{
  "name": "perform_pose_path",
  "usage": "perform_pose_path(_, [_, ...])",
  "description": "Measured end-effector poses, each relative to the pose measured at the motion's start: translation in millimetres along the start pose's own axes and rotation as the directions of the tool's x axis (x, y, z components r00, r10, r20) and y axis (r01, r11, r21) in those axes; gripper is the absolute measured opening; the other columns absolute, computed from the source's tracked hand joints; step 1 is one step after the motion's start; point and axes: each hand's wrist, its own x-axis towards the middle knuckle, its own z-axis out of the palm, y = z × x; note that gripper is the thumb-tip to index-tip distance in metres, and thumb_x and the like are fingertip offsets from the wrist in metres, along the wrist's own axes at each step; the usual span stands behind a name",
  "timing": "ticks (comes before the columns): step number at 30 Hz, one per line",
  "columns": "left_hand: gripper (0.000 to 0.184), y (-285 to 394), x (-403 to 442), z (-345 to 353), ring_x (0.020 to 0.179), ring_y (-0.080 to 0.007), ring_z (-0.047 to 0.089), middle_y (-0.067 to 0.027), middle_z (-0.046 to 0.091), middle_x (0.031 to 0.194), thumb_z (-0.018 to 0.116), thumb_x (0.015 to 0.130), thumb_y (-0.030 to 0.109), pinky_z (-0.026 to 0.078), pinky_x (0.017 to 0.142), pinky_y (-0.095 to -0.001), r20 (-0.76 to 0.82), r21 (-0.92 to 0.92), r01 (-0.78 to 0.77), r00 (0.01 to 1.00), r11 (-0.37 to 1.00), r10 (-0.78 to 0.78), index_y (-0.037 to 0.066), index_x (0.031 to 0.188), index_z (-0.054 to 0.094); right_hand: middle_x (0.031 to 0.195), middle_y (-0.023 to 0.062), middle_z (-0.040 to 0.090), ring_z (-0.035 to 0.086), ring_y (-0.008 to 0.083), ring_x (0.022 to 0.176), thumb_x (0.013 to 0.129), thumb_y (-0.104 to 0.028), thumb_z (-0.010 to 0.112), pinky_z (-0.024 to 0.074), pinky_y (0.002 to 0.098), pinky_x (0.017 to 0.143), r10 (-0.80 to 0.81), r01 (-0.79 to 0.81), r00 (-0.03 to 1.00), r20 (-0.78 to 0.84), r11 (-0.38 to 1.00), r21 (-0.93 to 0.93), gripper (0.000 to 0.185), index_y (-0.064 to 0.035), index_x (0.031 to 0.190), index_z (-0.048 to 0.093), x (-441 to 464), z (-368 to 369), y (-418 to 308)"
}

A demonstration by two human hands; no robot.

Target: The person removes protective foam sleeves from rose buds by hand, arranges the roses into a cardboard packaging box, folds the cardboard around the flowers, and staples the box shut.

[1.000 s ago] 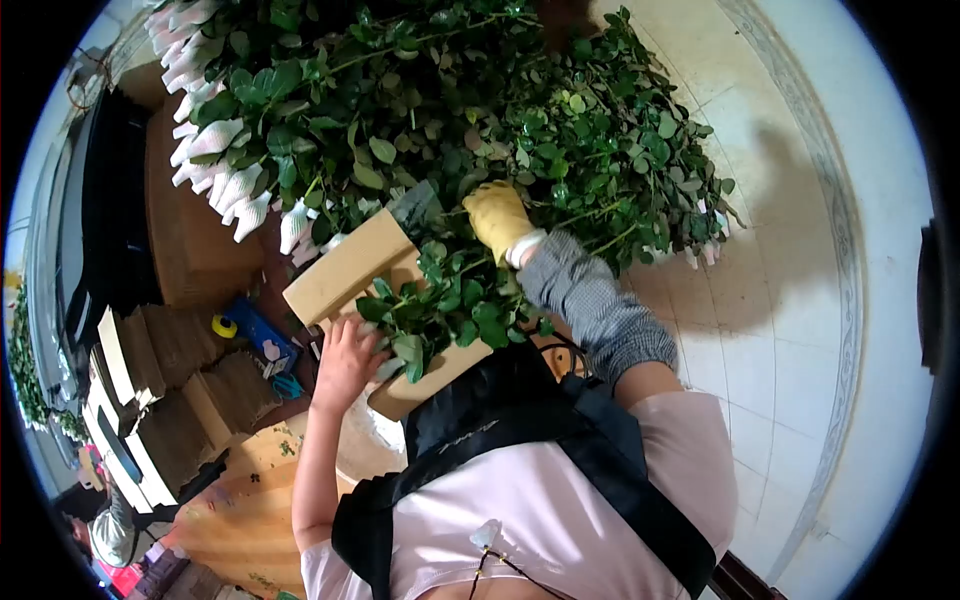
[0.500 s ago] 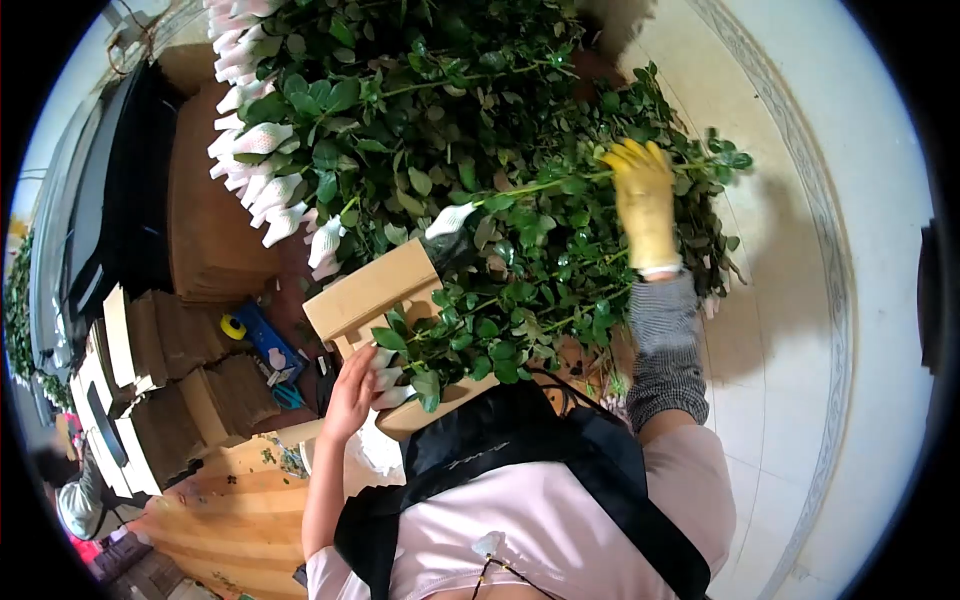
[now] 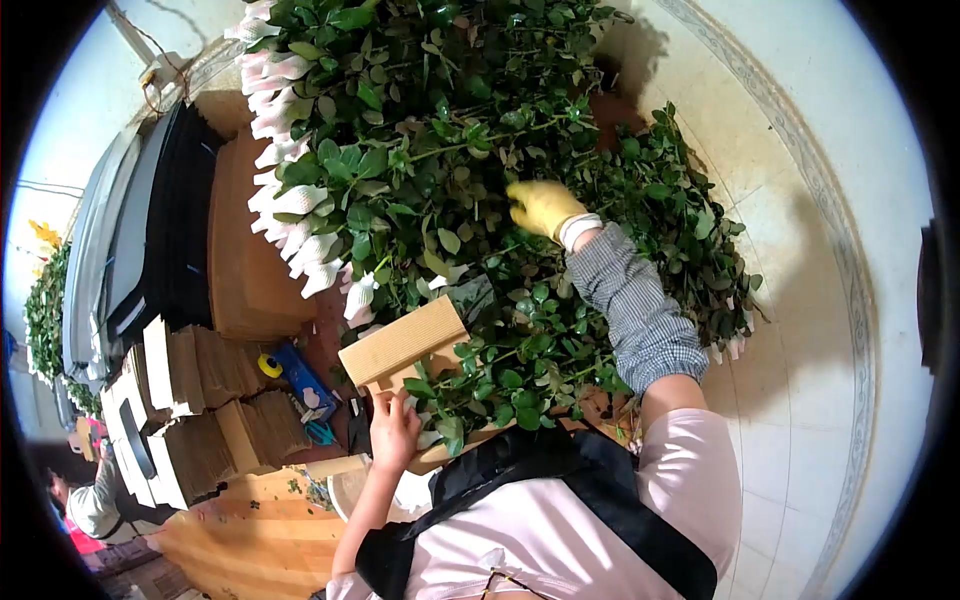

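My left hand (image 3: 396, 432) is bare, its curled fingers at the lower left edge of a cardboard piece (image 3: 403, 344), beside net-wrapped flower heads; what it grips is hard to make out. Leafy stems (image 3: 510, 385) lie across the cardboard in front of my body. Over the big heap of long-stemmed leafy flowers (image 3: 430, 150) reaches my right hand (image 3: 547, 208), in a yellow glove with a grey checked sleeve. Its fingers are curled in among the leaves, and what they hold is hidden. White-netted flower heads (image 3: 318, 250) line the heap's left side.
Stacked folded cardboard (image 3: 215, 365) stands at the left, below black and grey panels (image 3: 165, 220) and a brown box (image 3: 245, 240). Near it are a blue box (image 3: 302, 380), yellow tape (image 3: 270, 366) and teal scissors (image 3: 320, 432). Another person (image 3: 93, 505) is at far left.
My right hand first moved right along a stem with a netted head, then came back left into the heap. Stems now lie over the cardboard by my left hand, which stays near its edge.
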Motion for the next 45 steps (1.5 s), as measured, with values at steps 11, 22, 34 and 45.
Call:
perform_pose_path(11, [0.044, -4.3, 3.9, -15.9, 0.114, -0.0408, 0.051, -0.0226, 0.052, 0.126, 0.067, 0.09, 0.022, 0.044, 0.095, -0.0469, 0.164, 0.22, -0.291, 0.952, 0.931, 0.258, 0.001, 0.126, 0.054, 0.142, 0.0033, 0.06, 0.049, 0.0206, 0.136, 0.091, -0.016, 0.069, 0.0274, 0.0406, 0.122, -0.098, 0.097, 0.74, -0.666, 0.995, -0.038, 0.021, -0.0149, 0.112, 0.07, 50.8, -46.2, -101.9])
perform_pose_path(22, [0.061, -17.1, 13.1, -21.2, 0.108, -0.0429, 0.055, -0.0203, 0.052, 0.121, 0.082, 0.079, 0.03, 0.049, 0.089, -0.0478, 0.218, 0.082, -0.308, 0.934, 0.948, 0.284, 0.0, 0.124, 0.052, 0.076, 0.0055, 0.066, 0.059, 0.0179, 0.061, 0.095, -0.011, 0.065, 0.0536, 0.0251, 0.054, -0.465, 0.45, 0.877, 0.118, 0.883, 0.135, 0.019, -0.0152, 0.111, 0.072, -133.0, -16.4, -80.2])
perform_pose_path(34, [0.058, 3.6, 8.3, -36.8, 0.117, -0.0371, 0.054, -0.0155, 0.057, 0.124, 0.082, 0.077, 0.035, 0.043, 0.097, -0.0459, 0.154, 0.235, -0.341, 0.938, 0.91, 0.312, 0.004, 0.122, 0.063, 0.075, 0.0033, 0.072, 0.072, 0.0247, 0.076, 0.09, -0.012, 0.064, 0.057, 0.0381, 0.064, -0.165, 0.234, 0.953, 0.256, 0.934, -0.271, 0.013, -0.0127, 0.089, 0.077, -180.0, 88.3, -87.2])
perform_pose_path(45, [0.067, -11.5, -4.0, -7.7, 0.129, -0.0459, 0.044, -0.0271, 0.041, 0.14, 0.093, 0.061, 0.03, 0.038, 0.108, -0.0535, -0.024, 0.035, -0.095, 0.995, 0.995, 0.096, 0.015, 0.121, 0.066, 0.144, 0.013, 0.056, 0.058, 0.0302, 0.125, 0.097, -0.037, 0.064, 0.0476, 0.041, 0.105, -0.488, 0.113, 0.727, 0.483, 0.779, 0.617, 0.055, -0.0098, 0.143, 0.053, -122.5, 69.0, -27.0])
